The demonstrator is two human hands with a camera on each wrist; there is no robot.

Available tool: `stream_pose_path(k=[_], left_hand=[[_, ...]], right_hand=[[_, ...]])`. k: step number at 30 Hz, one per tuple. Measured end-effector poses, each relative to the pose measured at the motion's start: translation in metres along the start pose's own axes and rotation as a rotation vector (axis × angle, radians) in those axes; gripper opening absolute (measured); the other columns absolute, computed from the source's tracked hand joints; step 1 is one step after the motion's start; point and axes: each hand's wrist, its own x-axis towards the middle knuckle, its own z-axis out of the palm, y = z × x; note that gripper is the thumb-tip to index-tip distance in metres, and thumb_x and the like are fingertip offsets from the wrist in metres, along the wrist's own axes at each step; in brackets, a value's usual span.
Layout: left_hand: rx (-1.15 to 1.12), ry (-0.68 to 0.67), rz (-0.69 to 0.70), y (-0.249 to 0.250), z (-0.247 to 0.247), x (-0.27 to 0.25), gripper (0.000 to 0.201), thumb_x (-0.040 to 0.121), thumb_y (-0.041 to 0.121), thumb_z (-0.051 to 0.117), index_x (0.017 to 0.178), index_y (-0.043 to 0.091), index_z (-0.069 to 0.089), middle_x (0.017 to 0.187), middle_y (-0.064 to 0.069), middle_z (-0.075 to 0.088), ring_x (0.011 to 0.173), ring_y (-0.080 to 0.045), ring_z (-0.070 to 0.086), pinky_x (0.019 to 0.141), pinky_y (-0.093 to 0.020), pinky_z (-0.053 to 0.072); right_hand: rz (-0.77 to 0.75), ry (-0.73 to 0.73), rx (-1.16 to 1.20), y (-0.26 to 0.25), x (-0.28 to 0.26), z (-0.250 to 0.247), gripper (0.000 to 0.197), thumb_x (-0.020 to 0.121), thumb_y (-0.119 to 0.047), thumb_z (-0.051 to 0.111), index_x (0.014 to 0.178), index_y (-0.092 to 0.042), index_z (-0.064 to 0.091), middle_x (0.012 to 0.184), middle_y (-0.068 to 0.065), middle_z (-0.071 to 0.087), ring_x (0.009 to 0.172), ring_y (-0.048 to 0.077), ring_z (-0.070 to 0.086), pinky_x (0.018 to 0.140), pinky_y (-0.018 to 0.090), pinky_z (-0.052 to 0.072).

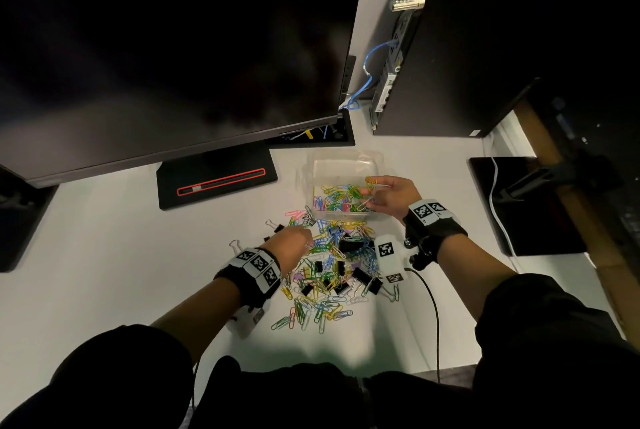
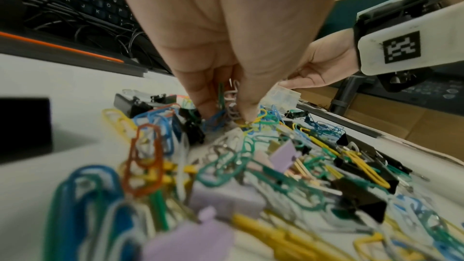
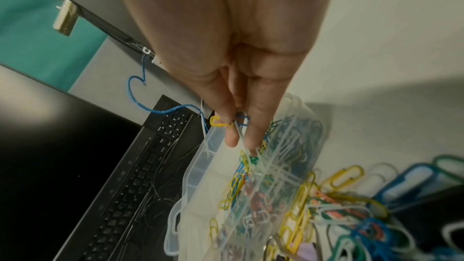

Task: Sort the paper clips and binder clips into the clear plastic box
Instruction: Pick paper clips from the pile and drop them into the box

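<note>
**Over the clip pile, both hands busy**

Nearest on the white surface (image 1: pixel 104 255), the left hand (image 1: pixel 294 241) pinches paper clips from the pile (image 1: pixel 332 272). Beyond, the right hand (image 1: pixel 391 196) pinches several paper clips (image 3: pixel 233 122) over the clear plastic box (image 1: pixel 346 165).

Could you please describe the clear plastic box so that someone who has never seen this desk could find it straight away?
Start at the big dark monitor and drop to the white desk in front of its right corner. There sits the clear plastic box, just beyond the loose pile of clips, with the right hand above it. It is the only see-through container, with coloured paper clips inside.
</note>
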Motion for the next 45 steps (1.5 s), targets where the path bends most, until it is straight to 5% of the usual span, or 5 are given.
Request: stream_pose_path(k=[3,24,29,38,45], left_hand=[[-0.111,-0.015,-0.033,0.001,-0.005,0.001,0.029,0.096,0.009,0.044,0.123,0.009,0.054,0.129,-0.011,0.055,0.117,-0.025,0.053,0.098,-0.028,0.038],[-0.918,0.238,-0.126,0.024,-0.054,0.048,0.019,0.094,0.001,0.047,0.109,-0.005,0.056,0.097,-0.012,0.057,0.066,-0.017,0.06,0.056,-0.008,0.052],[-1.128,0.183,-0.253,0.032,-0.057,0.069,0.028,0.095,-0.006,0.035,0.114,-0.008,0.056,0.117,-0.023,0.055,0.097,-0.037,0.061,0.093,-0.042,0.052],[-0.833,0.209,-0.071,0.027,-0.054,0.06,0.035,0.093,-0.002,0.044,0.125,0.006,0.057,0.14,-0.013,0.048,0.129,-0.025,0.046,0.113,-0.034,0.034],[-0.525,0.168,0.093,0.022,-0.046,0.018,0.021,0.084,0.003,0.06,0.103,0.01,0.068,0.094,-0.002,0.055,0.083,-0.013,0.052,0.075,-0.021,0.044]], right_hand=[[0.061,0.15,0.081,0.004,0.006,-0.001,0.031,0.089,0.0,0.053,0.119,0.006,0.054,0.072,0.004,0.069,0.054,0.006,0.064,0.054,0.016,0.051],[-0.163,-0.073,-0.883,-0.002,-0.006,0.023,0.027,0.092,-0.017,0.046,0.101,-0.003,0.067,0.108,0.017,0.067,0.101,0.033,0.06,0.088,0.038,0.048],[-0.18,0.161,-0.531,-0.003,-0.019,0.007,0.019,0.089,-0.018,0.055,0.103,-0.017,0.068,0.11,0.003,0.069,0.098,0.019,0.061,0.087,0.025,0.044],[-0.114,0.07,-0.647,0.029,-0.063,-0.014,0.01,0.082,-0.01,0.063,0.088,-0.015,0.069,0.083,-0.002,0.065,0.07,0.011,0.057,0.068,0.019,0.044],[0.016,0.02,-0.742,0.059,-0.076,-0.004,0.042,0.065,-0.026,0.081,0.101,-0.017,0.061,0.094,0.003,0.05,0.079,0.018,0.05,0.072,0.024,0.038]])
